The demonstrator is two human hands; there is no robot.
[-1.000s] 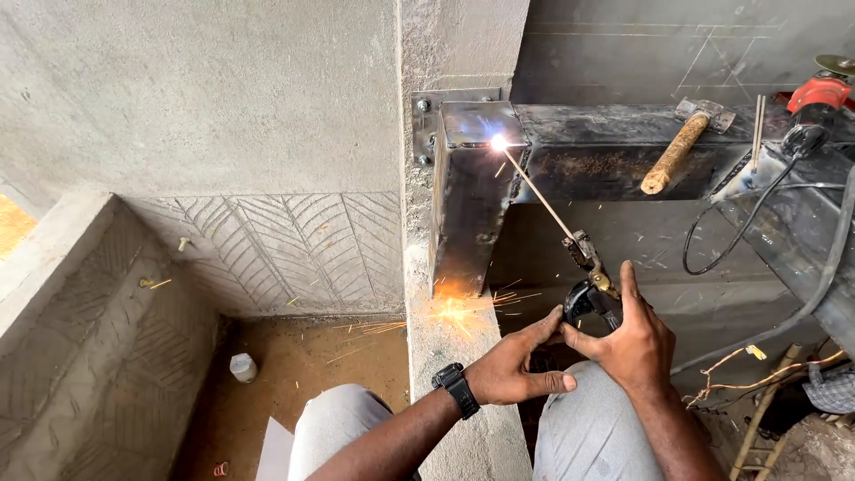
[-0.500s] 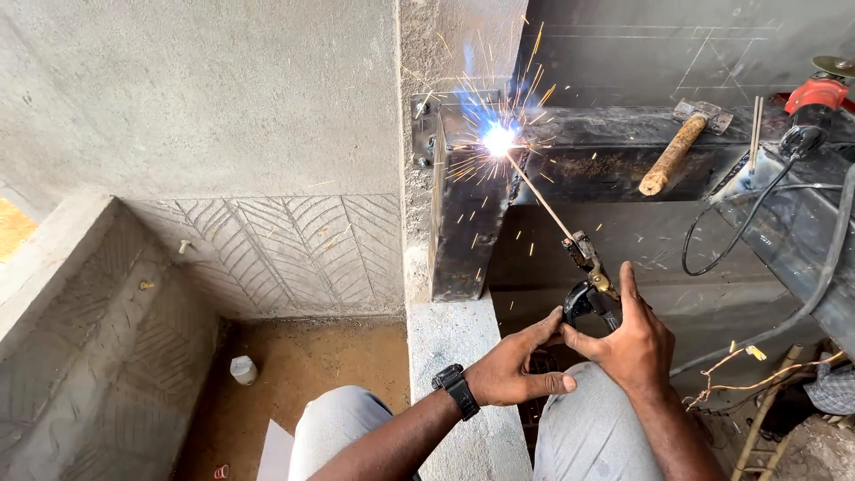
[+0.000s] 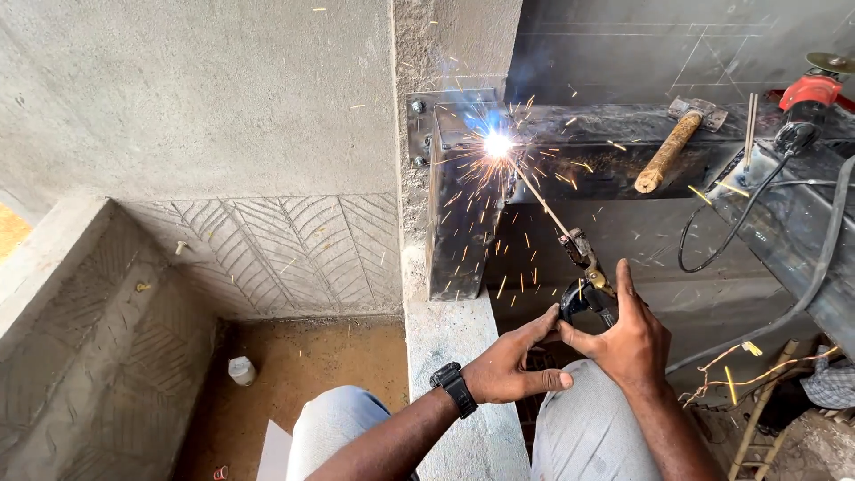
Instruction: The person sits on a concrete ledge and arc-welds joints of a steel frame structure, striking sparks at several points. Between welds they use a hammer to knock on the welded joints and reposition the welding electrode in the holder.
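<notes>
My right hand (image 3: pixel 634 338) grips a black electrode holder (image 3: pixel 583 289), from which a thin welding rod (image 3: pixel 539 200) slants up and left. The rod's tip touches the joint of a dark steel beam (image 3: pixel 588 147) and a steel plate (image 3: pixel 426 125) bolted to a concrete column, where a bright arc (image 3: pixel 497 142) throws sparks. My left hand (image 3: pixel 512 365), with a black watch on its wrist, is cupped against the right hand and the holder. A vertical steel post (image 3: pixel 459 223) stands below the arc.
A wooden-handled hammer (image 3: pixel 672 147) lies on the beam. An angle grinder (image 3: pixel 806 98) with a red body and black cables (image 3: pixel 757 214) sit at the right. A concrete wall top (image 3: pixel 454 356) runs between my knees. A small white container (image 3: pixel 241 370) lies on the dirt floor below.
The arc has flared brighter and the spray of sparks is wider and falling lower. Both hands stay in place on the holder.
</notes>
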